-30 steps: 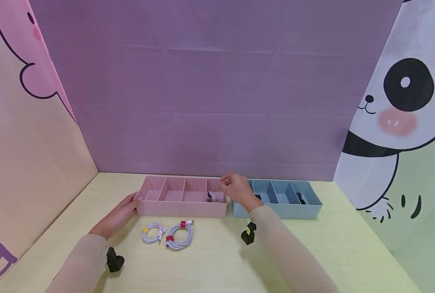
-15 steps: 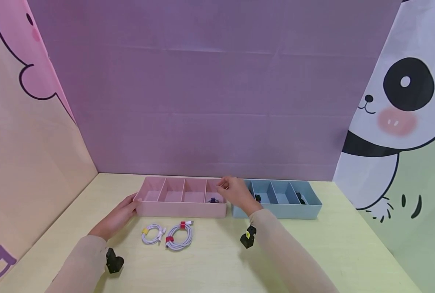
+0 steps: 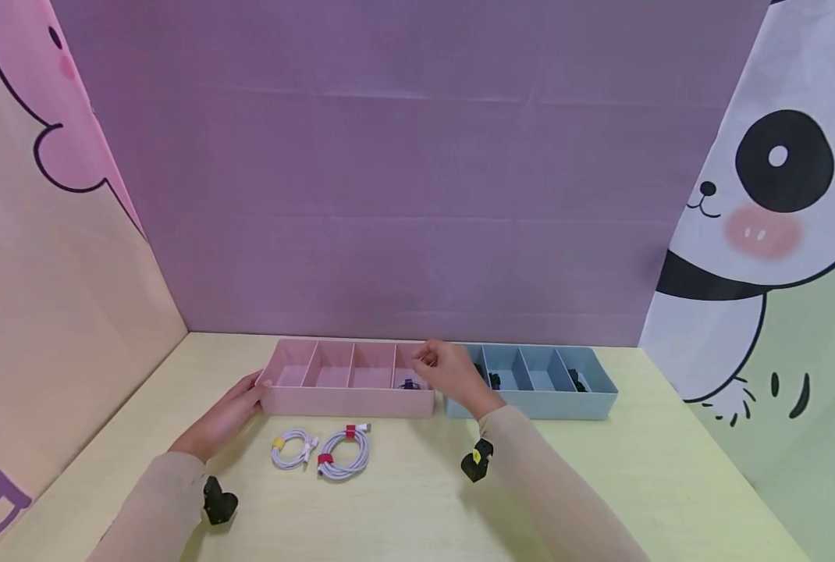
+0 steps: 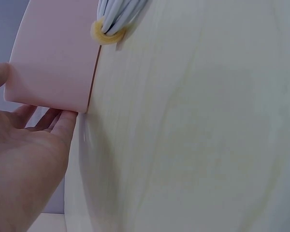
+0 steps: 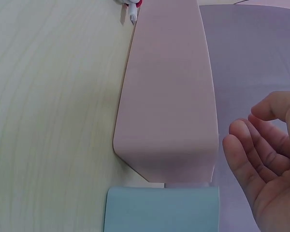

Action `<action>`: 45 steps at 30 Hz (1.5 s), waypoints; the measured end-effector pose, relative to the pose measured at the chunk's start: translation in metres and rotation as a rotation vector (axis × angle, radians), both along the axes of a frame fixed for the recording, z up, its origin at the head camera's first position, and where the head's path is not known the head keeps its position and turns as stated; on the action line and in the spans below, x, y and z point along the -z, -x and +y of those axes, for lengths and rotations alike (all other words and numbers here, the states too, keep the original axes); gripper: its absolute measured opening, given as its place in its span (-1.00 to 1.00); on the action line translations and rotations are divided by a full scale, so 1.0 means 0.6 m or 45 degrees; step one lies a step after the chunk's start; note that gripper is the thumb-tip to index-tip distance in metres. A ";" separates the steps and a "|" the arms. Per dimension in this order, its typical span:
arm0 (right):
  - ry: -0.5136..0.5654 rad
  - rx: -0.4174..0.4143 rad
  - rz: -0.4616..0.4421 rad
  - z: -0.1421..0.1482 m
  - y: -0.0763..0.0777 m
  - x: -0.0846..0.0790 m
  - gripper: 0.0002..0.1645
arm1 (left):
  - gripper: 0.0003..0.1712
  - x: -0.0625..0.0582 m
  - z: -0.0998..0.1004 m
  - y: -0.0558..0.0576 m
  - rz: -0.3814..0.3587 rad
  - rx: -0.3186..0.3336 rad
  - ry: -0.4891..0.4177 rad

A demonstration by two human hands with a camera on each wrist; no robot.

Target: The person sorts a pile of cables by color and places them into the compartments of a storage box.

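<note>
My left hand (image 3: 231, 406) holds the left end of a pink divided storage box (image 3: 350, 402); in the left wrist view its thumb is at the rim and its fingers lie against the end wall (image 4: 58, 58). My right hand (image 3: 453, 371) hovers over the box's rightmost compartment, fingers loosely curled and nothing between them. In that compartment lies a coiled cable with a dark tie (image 3: 409, 384), partly hidden by the front wall. Before the box, two coiled white cables rest on the table: a small one with a yellow tie (image 3: 278, 442) and a larger one with red ties (image 3: 364, 449).
Right of the pink box, a small gap away, stands a blue divided box (image 3: 551, 406) with black items (image 3: 577, 381) in some compartments. A purple backdrop (image 3: 417, 234) rises just behind both boxes. Printed panels flank the table (image 3: 403, 523).
The coiled cable with the dark tie has settled lower in the rightmost pink compartment. My right hand has dropped slightly and shifted a little left. My left hand stays on the box.
</note>
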State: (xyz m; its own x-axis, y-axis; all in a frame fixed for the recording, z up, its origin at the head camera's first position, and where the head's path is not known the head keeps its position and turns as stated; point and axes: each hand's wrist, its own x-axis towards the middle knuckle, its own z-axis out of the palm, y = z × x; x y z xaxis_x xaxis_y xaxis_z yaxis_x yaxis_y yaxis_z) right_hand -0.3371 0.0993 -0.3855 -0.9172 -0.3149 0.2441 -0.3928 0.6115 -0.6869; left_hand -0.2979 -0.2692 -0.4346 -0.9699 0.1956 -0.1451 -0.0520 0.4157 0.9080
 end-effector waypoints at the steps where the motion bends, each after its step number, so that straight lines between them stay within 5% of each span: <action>1: 0.004 -0.007 -0.001 -0.001 -0.001 0.000 -0.84 | -0.07 0.000 0.000 0.000 -0.001 0.001 -0.005; 23: -0.037 -0.128 0.051 -0.024 -0.036 0.001 -0.85 | -0.08 0.008 0.001 -0.003 -0.018 -0.007 -0.031; 38: -0.077 -0.238 0.116 -0.040 -0.038 0.010 -0.85 | -0.07 0.003 -0.003 -0.003 0.024 0.035 -0.038; 45: -0.105 -0.269 0.050 -0.050 -0.049 0.012 -0.88 | -0.05 0.001 -0.002 -0.002 -0.003 0.014 -0.003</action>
State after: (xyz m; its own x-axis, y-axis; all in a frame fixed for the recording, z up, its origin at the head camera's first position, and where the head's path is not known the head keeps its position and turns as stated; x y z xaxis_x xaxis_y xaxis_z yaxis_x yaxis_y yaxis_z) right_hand -0.3077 0.0693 -0.3925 -0.8189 -0.5195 0.2440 -0.5438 0.5663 -0.6193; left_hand -0.2969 -0.2707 -0.4351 -0.9673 0.2068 -0.1470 -0.0496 0.4143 0.9088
